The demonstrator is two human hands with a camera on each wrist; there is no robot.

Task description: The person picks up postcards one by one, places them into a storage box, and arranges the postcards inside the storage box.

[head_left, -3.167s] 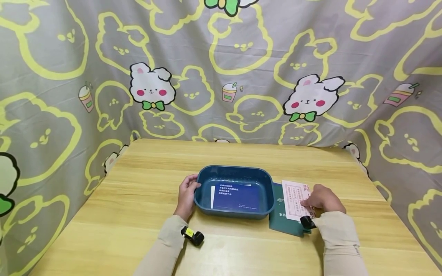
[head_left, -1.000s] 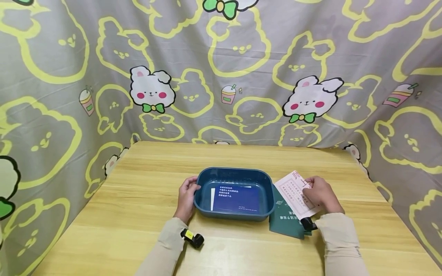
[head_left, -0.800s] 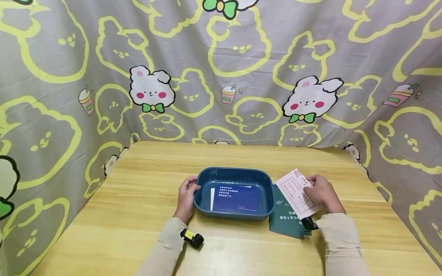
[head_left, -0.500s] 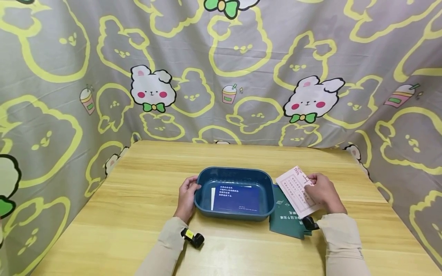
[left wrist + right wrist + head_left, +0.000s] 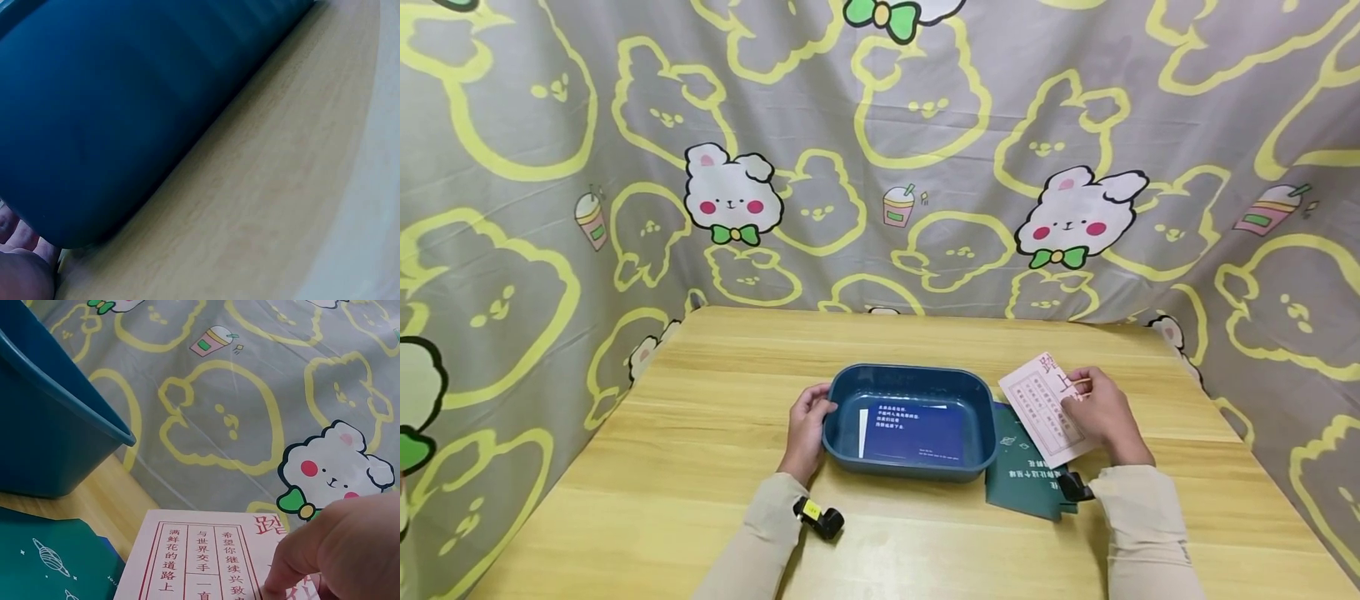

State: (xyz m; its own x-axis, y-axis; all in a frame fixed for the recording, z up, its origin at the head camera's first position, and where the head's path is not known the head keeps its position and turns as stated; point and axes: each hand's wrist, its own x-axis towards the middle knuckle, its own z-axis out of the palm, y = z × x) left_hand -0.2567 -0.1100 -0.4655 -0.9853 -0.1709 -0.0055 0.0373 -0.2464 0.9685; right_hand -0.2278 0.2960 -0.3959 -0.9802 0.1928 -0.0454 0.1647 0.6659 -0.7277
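In the head view a dark blue plastic basin (image 5: pixel 910 472) stands on the table. My left hand (image 5: pixel 807 429) grips its left end, with the thumb at the rim; the left wrist view shows a few curled fingers (image 5: pixel 22 237) by the basin's corner. Inside the basin lies a dark blue card (image 5: pixel 917 433) with white writing, over a white-edged one. My right hand (image 5: pixel 1105 417) pinches a pale pink card (image 5: pixel 1045 408) with red characters by its right edge, tilted above a green card (image 5: pixel 1018 467). The green card's upper right part is hidden under the pink one.
The wooden table (image 5: pixel 715 400) reaches back to a grey curtain (image 5: pixel 820 100) with yellow outlines and white rabbits. In the right wrist view a blue edge shows under the green card (image 5: pixel 50 556). A black wrist camera (image 5: pixel 818 518) sits at my left cuff.
The pink card, lying nearly straight over the green card earlier, has turned and risen slightly in my right hand, baring more of the green card. My left hand and the basin have stayed put.
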